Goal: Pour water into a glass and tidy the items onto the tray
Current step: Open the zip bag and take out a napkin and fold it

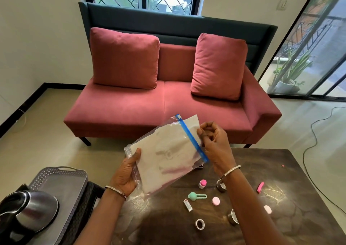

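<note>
Gripping zip bag (168, 156): left hand (127, 173), right hand (215, 143); kettle (31, 209) cropped.

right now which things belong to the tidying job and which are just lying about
Job: zip bag in left hand and right hand, tray, kettle, pink bottle, green clip, tape roll.
Just about: sofa, cushions, floor cable, potted plant.

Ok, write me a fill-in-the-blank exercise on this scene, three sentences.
1. The left hand and right hand hold a clear plastic bag whose zip strip is ____.
2. The shiny steel kettle stands on the grey perforated plastic tray, to the ____ of the dark wooden table.
3. The red fabric sofa bears ____ square cushions.
Missing words: blue; left; two.
</note>
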`<state>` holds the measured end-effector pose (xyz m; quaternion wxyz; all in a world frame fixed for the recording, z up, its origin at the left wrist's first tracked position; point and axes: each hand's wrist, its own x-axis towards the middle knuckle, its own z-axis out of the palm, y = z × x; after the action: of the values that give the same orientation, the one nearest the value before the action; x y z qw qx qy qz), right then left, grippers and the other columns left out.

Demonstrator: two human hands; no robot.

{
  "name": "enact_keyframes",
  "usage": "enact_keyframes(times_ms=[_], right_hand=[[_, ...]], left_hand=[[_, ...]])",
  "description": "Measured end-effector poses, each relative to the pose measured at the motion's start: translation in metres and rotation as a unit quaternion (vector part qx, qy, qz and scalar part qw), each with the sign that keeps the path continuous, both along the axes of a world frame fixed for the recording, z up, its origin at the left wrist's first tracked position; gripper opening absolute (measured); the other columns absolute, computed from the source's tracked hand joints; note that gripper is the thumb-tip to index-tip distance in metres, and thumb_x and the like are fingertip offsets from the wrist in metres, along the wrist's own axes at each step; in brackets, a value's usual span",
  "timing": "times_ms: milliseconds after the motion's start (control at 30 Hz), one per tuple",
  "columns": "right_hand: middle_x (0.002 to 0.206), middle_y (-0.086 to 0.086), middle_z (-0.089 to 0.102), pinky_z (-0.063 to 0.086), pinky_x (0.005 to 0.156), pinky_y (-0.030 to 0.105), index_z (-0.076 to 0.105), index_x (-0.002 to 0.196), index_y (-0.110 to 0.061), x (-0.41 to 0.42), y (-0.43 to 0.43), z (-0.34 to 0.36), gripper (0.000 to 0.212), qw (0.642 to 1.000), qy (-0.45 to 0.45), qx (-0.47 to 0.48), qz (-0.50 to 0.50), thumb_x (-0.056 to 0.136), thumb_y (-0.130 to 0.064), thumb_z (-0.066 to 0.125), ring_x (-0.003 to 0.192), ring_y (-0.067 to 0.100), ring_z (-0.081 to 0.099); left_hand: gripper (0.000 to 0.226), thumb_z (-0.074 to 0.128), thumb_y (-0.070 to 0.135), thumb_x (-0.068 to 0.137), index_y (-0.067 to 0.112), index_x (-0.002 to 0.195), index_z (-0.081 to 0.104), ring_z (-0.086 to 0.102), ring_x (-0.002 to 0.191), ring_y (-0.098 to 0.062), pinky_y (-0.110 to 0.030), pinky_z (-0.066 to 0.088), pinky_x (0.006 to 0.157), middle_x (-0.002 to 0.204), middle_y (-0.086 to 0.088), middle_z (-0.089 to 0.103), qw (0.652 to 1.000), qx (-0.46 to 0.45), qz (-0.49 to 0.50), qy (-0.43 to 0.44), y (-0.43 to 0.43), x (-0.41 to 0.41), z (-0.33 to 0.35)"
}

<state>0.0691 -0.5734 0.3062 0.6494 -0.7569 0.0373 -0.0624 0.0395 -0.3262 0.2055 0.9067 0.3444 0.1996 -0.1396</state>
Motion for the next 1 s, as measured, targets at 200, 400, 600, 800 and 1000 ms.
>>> enact_keyframes(times_ms=[200,400,600,800,1000], right_hand=[[0.071,-0.013,0.061,0.045,0.065,0.027,0.058,0.097,-0.018,0.006,-0.004,0.003,0.01,0.984,-0.132,-0.043,-0.111,0.097,-0.008,0.057,0.064,0.001,0.054],[0.095,-0.011,0.07,0.046,0.081,0.016,0.071,0.1,-0.019,0.009,-0.027,0.021,0.029,0.93,-0.225,-0.172,-0.235,0.098,0.0,0.049,0.088,-0.001,0.062],[0.104,0.013,0.066,0.036,0.086,0.017,0.071,0.103,-0.007,0.015,-0.039,0.012,0.029,0.885,-0.21,-0.33,-0.252,0.087,0.009,0.053,0.098,0.022,0.059],[0.108,0.01,0.065,0.045,0.093,0.035,0.074,0.108,-0.011,0.008,-0.012,-0.042,0.042,0.93,0.054,-0.363,-0.02,0.093,-0.048,0.061,0.105,0.025,0.06],[0.067,-0.006,0.067,0.042,0.061,0.019,0.079,0.084,-0.011,-0.003,0.007,-0.062,0.049,0.979,0.175,-0.078,0.066,0.077,-0.059,0.07,0.062,0.005,0.055]], left_hand=[[0.051,0.058,0.021,0.091,0.005,0.139,0.048,0.053,0.125,-0.039,-0.06,0.045,0.097,0.135,-0.022,0.056,1.0,-0.013,-0.009,0.007,-0.005,0.002,0.002],[0.05,0.056,0.023,0.094,0.008,0.14,0.046,0.052,0.126,-0.041,-0.063,0.046,0.094,0.136,-0.022,0.055,0.999,-0.018,-0.016,0.033,0.0,0.001,-0.003],[0.05,0.057,0.028,0.093,0.012,0.14,0.049,0.057,0.12,-0.04,-0.059,0.051,0.092,0.134,-0.02,0.058,0.999,-0.028,-0.015,0.044,0.003,-0.002,-0.008],[0.048,0.059,0.028,0.092,0.013,0.137,0.053,0.058,0.119,-0.041,-0.059,0.051,0.09,0.134,-0.02,0.058,0.999,-0.017,-0.027,0.023,0.002,-0.003,-0.007],[0.049,0.059,0.026,0.09,0.01,0.136,0.053,0.056,0.121,-0.039,-0.061,0.047,0.096,0.133,-0.021,0.058,0.999,-0.022,-0.04,-0.003,0.002,-0.004,-0.005]])
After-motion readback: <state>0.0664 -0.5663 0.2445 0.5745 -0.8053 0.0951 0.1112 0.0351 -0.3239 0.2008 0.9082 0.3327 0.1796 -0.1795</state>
